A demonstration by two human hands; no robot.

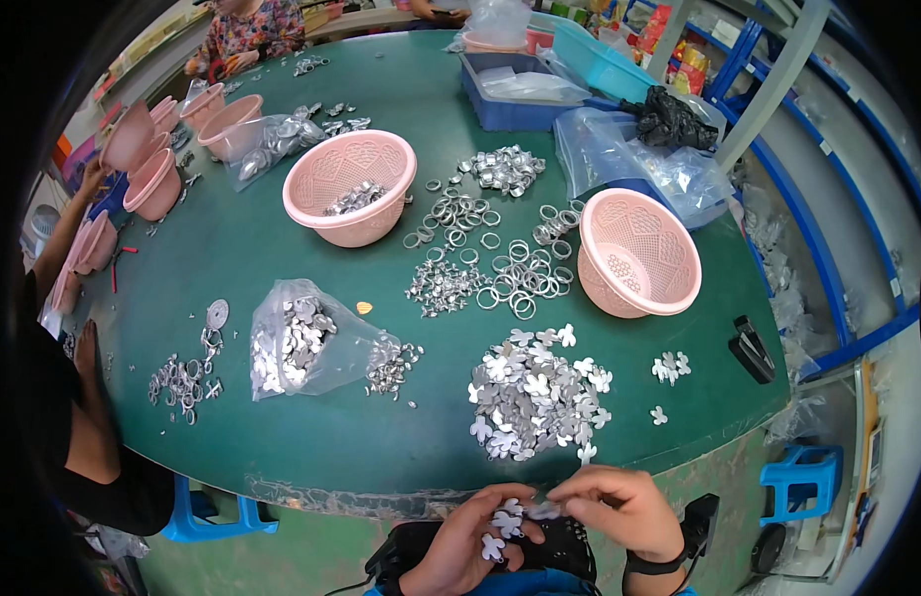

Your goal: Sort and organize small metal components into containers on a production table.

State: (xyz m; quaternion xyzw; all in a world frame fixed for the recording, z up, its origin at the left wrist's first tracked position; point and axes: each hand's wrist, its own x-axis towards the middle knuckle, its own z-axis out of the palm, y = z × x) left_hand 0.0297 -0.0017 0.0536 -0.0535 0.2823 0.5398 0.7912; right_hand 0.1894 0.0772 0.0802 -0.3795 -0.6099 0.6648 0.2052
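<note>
My left hand (457,545), palm up below the table's near edge, is closed round a few flat silvery lobed metal charms (492,547). Just to its right, my right hand (631,514) pinches another charm (545,511) between thumb and fingertips; that piece is blurred. Straight ahead on the table lies a large heap of the same lobed charms (535,397). Right of the heap sits a small cluster of charms (670,368), with one or two lying apart from it. A dark wristband (655,565) circles my right wrist.
Metal rings (525,275) and small parts (444,286) lie between two pink baskets (356,230) (639,294). A plastic bag of parts (294,343) stands left. A black stapler (751,350) rests near the right edge. People work at the left and far sides.
</note>
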